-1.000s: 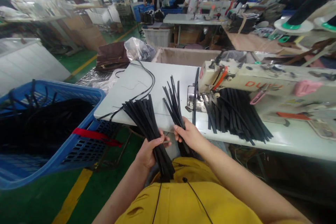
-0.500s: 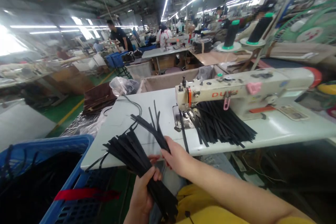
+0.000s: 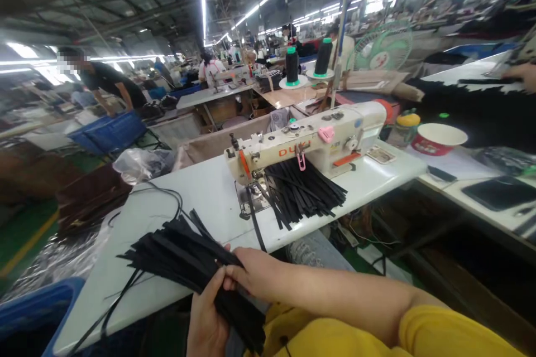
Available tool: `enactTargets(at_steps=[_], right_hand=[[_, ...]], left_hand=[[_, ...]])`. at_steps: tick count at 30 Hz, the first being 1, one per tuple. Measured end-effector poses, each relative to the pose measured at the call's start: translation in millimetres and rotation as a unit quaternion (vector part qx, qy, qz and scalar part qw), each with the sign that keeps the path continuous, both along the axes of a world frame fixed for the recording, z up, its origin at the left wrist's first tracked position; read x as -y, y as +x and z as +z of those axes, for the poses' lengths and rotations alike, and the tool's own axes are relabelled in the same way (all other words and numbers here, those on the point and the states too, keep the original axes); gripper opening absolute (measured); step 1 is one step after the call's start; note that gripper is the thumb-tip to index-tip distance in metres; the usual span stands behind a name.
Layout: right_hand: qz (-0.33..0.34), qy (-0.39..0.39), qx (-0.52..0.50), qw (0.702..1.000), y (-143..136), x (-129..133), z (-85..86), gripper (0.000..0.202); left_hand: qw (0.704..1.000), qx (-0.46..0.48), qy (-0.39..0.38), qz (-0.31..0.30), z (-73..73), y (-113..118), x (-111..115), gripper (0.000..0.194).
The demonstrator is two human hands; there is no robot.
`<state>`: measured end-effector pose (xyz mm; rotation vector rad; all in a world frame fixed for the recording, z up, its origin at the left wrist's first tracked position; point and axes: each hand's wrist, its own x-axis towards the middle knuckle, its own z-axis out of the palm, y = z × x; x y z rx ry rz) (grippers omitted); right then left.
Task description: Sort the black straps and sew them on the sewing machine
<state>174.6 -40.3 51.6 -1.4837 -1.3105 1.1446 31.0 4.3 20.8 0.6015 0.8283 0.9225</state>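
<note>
The left hand (image 3: pixel 211 309) is wrapped around a thick bundle of black strips (image 3: pixel 171 251), thumb on top, in front of and to the left of the sewing machine (image 3: pixel 268 155). The right hand (image 3: pixel 251 273) meets it there, thumb and fingers closed on a few strips (image 3: pixel 203 226) lying along the bundle's machine-facing side; the two hands touch. The strips look light, thin and flexible, perhaps webbing or fabric, hardly fragile, but likely to slide over one another and fan out, as the far ends do. A full wrap around the middle, where the left hand has it, should keep them together better than a pinch at one end. Beneath the machine's arm lies a loose pile of similar strips (image 3: pixel 307 192), and a single strip (image 3: pixel 255 220) runs from its needle area past the near edge of the white table (image 3: pixel 205 192). Left of the machine, thin black cords (image 3: pixel 178 201) loop across the tabletop; farther left and nearer the person is a blue basket (image 3: pixel 62 304). Behind the machine stand two thread cones (image 3: pixel 292 66).
</note>
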Motion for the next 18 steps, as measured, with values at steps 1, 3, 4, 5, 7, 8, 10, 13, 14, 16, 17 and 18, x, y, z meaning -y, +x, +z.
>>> enactTargets(at_steps=[1,3,4,5,7,8,10,13,14,16,17,18], right_hand=[[0.006,0.001,-0.040,0.999,0,0,-2.7,0.033],[0.029,0.003,-0.102,0.994,1,2,-7.8,0.046],[0.037,0.006,-0.130,0.991,1,3,-10.0,0.051],[0.041,0.010,-0.158,0.986,1,5,-12.0,0.054],[0.024,0.015,-0.239,0.971,1,9,-16.0,0.054],[0.012,0.011,-0.278,0.960,2,11,-18.3,0.051],[-0.009,-0.001,-0.330,0.944,3,15,-24.0,0.047],[-0.018,-0.024,-0.356,0.934,4,20,-34.0,0.045],[-0.018,-0.032,-0.361,0.932,5,21,-37.1,0.044],[-0.019,-0.049,-0.369,0.928,5,24,-42.1,0.042],[-0.023,-0.057,-0.372,0.926,6,25,-43.9,0.041],[-0.030,-0.065,-0.374,0.925,6,25,-45.2,0.040]], left_hand=[[1.000,0.002,0.009,-0.030,4.8,0,0,0.029],[0.996,0.005,0.014,-0.086,11.8,0,2,0.036],[0.994,0.008,0.012,-0.107,13.7,0,3,0.037],[0.993,0.015,0.011,-0.118,14.4,1,4,0.036],[0.991,0.037,0.010,-0.129,12.9,2,6,0.035],[0.990,0.049,0.008,-0.132,11.0,3,6,0.035],[0.989,0.066,0.001,-0.130,6.1,6,8,0.037],[0.990,0.077,-0.017,-0.115,-2.5,9,11,0.038],[0.990,0.078,-0.026,-0.113,-5.3,10,12,0.038],[0.990,0.080,-0.046,-0.110,-10.5,12,15,0.037],[0.989,0.081,-0.056,-0.108,-12.8,12,17,0.037],[0.989,0.084,-0.063,-0.105,-14.7,12,18,0.036]])
